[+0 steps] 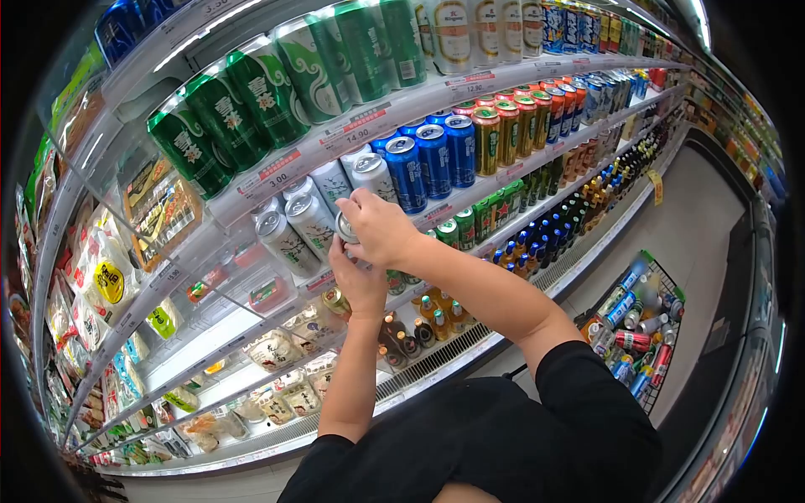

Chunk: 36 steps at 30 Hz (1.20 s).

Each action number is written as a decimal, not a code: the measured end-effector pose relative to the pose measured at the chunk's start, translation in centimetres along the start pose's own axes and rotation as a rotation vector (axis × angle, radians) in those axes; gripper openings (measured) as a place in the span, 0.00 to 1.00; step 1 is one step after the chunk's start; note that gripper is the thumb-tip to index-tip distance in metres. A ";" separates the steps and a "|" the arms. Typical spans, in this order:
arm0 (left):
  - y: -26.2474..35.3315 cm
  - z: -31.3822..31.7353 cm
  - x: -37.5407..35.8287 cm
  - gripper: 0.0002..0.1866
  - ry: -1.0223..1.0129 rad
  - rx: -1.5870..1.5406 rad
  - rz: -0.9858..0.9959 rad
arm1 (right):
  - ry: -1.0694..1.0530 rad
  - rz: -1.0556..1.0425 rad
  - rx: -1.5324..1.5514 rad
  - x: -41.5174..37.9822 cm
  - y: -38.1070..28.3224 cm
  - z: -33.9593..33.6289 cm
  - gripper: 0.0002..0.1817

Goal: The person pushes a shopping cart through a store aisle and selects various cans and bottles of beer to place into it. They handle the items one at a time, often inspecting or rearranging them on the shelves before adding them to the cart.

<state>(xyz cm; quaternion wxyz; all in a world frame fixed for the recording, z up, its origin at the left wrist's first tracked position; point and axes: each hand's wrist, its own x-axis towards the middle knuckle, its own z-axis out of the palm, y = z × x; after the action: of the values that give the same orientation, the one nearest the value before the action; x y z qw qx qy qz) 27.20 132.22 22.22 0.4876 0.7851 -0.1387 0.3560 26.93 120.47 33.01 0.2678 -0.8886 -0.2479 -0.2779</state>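
Observation:
At the front of the middle shelf, both of my hands are closed around one silver-white can (345, 228). My right hand (377, 225) grips it from above and the right side, and my left hand (359, 281) holds it low down. White cans (309, 220) stand in rows just left of and behind it, with another white can (371, 174) behind my right hand. Blue cans (406, 173) are lined up to the right. My fingers hide most of the held can.
Green cans (226, 115) fill the shelf above, over a price rail (352, 134). Lower shelves hold bottles (440, 323) and packaged food (277, 348). On the floor at the right is a basket (652, 405) of cans and bottles. A clear divider stands at the left.

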 end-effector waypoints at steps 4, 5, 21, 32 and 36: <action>-0.7 1.0 -1.5 0.38 -0.079 -0.199 -0.016 | 0.218 -0.166 0.029 -4.7 0.2 0.3 0.28; -0.6 1.6 -2.4 0.37 -0.090 -0.345 -0.022 | 0.315 -0.200 0.020 -6.3 -0.3 -0.1 0.25; 17.4 18.9 -26.1 0.44 -1.276 -0.415 0.660 | 0.730 1.276 0.016 -46.0 2.6 -15.3 0.36; 17.9 32.2 -38.7 0.48 -1.932 -0.138 0.187 | 0.523 1.678 0.092 -62.8 22.2 -16.9 0.43; 15.3 35.1 -41.8 0.49 -2.045 -0.007 0.055 | 0.291 1.710 0.109 -63.9 27.5 -15.2 0.47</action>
<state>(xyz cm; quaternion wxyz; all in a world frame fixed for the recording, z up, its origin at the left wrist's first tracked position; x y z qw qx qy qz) 3.86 89.07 -6.08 0.1296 0.7081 -0.5072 -0.4738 -8.52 72.34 -5.61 0.4560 -0.7116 0.5285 -0.0802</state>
